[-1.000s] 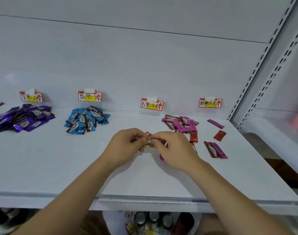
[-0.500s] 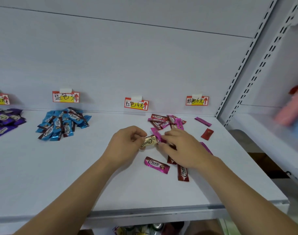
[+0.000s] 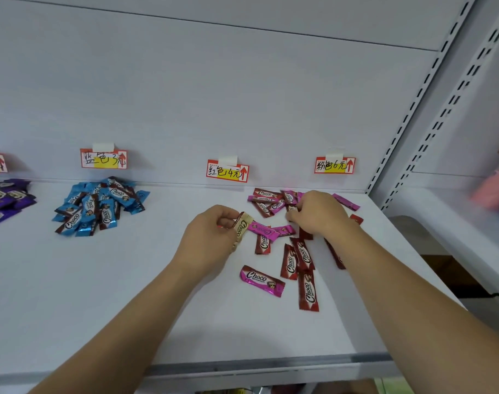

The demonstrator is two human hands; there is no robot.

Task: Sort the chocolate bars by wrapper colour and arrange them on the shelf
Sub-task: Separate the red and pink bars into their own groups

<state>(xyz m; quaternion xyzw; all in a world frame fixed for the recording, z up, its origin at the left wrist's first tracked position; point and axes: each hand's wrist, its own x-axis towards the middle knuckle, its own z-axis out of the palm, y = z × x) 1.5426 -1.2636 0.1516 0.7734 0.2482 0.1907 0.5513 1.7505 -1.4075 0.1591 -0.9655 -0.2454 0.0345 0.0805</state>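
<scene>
left hand (image 3: 211,237) fingers pinch a gold bar (image 3: 240,228); right hand (image 3: 319,213) fingers curl into the mixed red and pink bars (image 3: 282,200), grip unclear. best lift one colour at a time.

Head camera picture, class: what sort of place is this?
Probably a shop, or a mock-up of one: a white display shelf, handwritten price tags on its back panel, and wrapped chocolate bars piled by colour.

purple bars (image 3: 3,200) cut off left, pink object (image 3: 491,189) blurred
</scene>
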